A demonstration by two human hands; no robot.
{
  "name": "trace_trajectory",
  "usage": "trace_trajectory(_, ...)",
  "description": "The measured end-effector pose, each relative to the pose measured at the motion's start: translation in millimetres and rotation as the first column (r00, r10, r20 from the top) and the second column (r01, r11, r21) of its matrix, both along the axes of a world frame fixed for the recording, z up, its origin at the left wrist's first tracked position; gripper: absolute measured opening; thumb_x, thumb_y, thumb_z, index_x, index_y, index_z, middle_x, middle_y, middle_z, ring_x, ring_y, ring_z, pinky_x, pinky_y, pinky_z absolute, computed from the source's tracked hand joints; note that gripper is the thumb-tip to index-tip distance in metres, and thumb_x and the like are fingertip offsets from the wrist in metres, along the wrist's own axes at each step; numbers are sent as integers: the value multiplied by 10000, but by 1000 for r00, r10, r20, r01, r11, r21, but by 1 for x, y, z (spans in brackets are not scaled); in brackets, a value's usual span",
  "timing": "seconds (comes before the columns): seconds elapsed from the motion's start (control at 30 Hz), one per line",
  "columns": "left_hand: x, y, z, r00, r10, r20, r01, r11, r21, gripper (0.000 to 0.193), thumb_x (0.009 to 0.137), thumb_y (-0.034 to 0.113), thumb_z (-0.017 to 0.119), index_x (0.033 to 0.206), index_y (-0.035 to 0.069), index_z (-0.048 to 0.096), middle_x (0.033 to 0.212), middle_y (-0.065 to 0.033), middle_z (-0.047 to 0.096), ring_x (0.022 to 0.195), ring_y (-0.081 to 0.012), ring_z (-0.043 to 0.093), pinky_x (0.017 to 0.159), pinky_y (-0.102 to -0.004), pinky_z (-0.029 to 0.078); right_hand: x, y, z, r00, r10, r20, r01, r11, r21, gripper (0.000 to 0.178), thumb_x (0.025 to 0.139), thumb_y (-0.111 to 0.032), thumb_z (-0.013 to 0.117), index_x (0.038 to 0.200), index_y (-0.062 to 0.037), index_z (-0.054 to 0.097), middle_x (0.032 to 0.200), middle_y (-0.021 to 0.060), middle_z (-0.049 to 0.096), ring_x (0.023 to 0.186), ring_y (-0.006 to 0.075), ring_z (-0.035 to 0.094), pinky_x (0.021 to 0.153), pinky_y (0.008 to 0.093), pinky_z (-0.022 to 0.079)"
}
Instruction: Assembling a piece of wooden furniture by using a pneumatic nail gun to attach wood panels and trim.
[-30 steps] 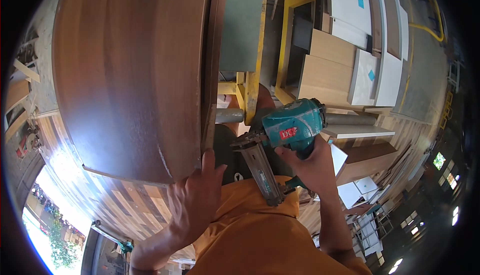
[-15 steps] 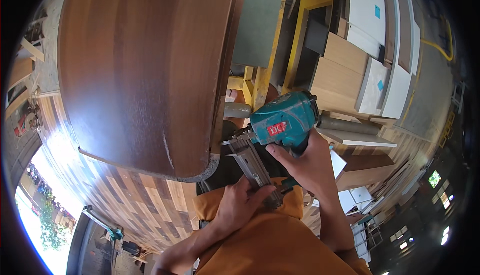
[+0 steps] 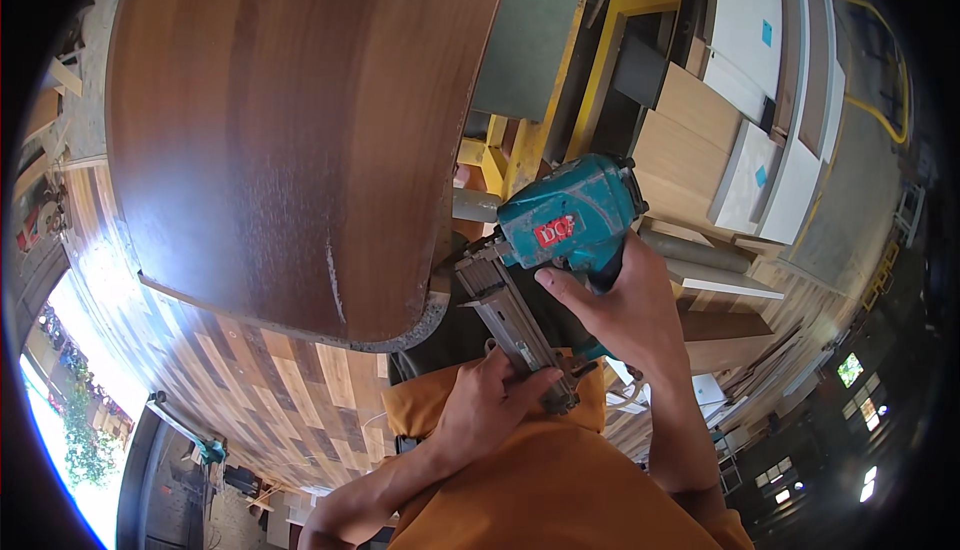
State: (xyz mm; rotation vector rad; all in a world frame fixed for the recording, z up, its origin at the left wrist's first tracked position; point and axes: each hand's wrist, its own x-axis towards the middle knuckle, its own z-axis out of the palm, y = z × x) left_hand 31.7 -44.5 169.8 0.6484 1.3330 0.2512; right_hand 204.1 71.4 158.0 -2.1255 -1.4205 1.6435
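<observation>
A teal air nail gun (image 3: 572, 212) is held in front of my body, its nose pointing left toward the edge of a large brown wooden panel (image 3: 290, 150). My right hand (image 3: 635, 305) is wrapped round the grip, with the thumb lying along the near side. Lower down, my left hand (image 3: 490, 390) grips the metal magazine (image 3: 515, 330), thumb across its lower end. The sliding cover of the magazine sits a little apart from the nose. Whether nails lie inside is too small to tell. The panel has rounded corners and a pale scratch near its closest corner.
A yellow metal frame (image 3: 615, 60) stands beyond the gun, with a grey-green board (image 3: 525, 50) beside the panel. Pale boards (image 3: 690, 120) and white panels (image 3: 745, 10) are stacked at the right. The floor (image 3: 270, 380) has wood-pattern planks. Another tool (image 3: 210, 448) lies lower left.
The view has shifted slightly. The nail gun is tilted a little more, and the gap between its nose and the magazine cover looks wider. Both hands keep their hold.
</observation>
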Motion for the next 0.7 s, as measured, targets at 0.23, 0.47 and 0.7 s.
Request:
trace_trajectory(0.23, 0, -8, -4, 1000, -10, 11, 10, 1000, 1, 328, 957, 227, 810, 1006, -45, 634, 762, -159, 746, 650, -235, 749, 573, -355, 548, 2, -2, 2, 999, 16, 37, -16, 1000, -24, 451, 833, -334, 894, 1021, 16, 679, 714, 95, 684, 605, 224, 658, 626, 364, 528)
trace_trajectory(0.47, 1, -11, -1, 998, 51, 30, -51, 998, -23, 311, 961, 219, 807, 1015, -48, 657, 785, -156, 751, 655, -208, 744, 570, -352, 544, 2, -5, 3, 999, 29, 35, -29, 1000, -7, 433, 838, -320, 891, 1020, 11, 679, 695, 73, 670, 581, 203, 625, 601, 352, 501)
trace_trajectory(0.7, -1, -7, -3, 999, 23, 49, -21, 998, -51, 299, 968, 213, 800, 993, -51, 663, 792, -149, 751, 670, -169, 736, 583, -336, 546, -5, 6, 15, 994, 56, 99, -52, 998, -42, 474, 826, -341, 893, 1026, 14, 650, 695, 94, 681, 571, 232, 653, 586, 362, 514)
